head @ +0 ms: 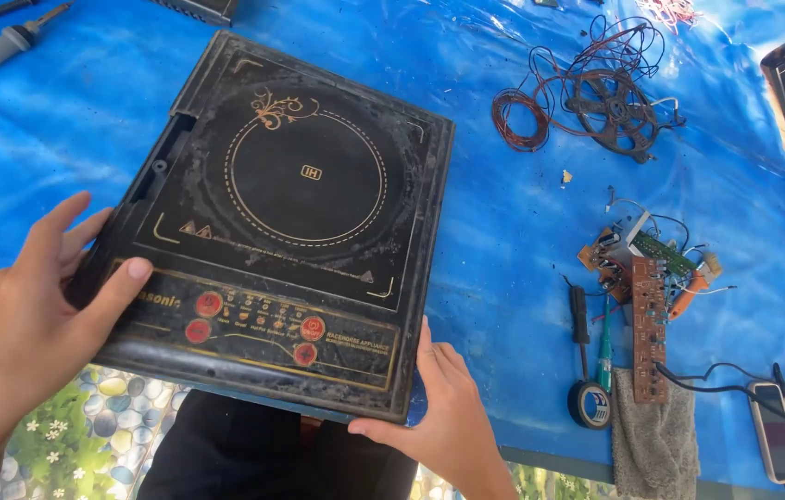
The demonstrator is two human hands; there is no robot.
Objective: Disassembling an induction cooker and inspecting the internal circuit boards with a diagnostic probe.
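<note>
Black induction cooktop (pixel 295 222), dusty and scuffed (gold ring and red buttons on its glass face), lying slanted on the blue-sheeted worktop (pixel 503 231), near edge overhanging toward the lap. Left hand (pixel 36 315) clasping the cooktop's left corner, fingers (pixel 73 222) wrapped on the side, thumb pressed flat on the control panel. Right hand (pixel 443 407) gripping the bottom right corner from beneath, fingers closed around the edge. Off to the right, well apart: tangled wires (pixel 587 93), circuit boards (pixel 647 278), black tape roll (pixel 590 405), screwdrivers (pixel 593 333), grey cloth (pixel 656 440).

bare forearms, dark trousers (pixel 253 454)
</note>
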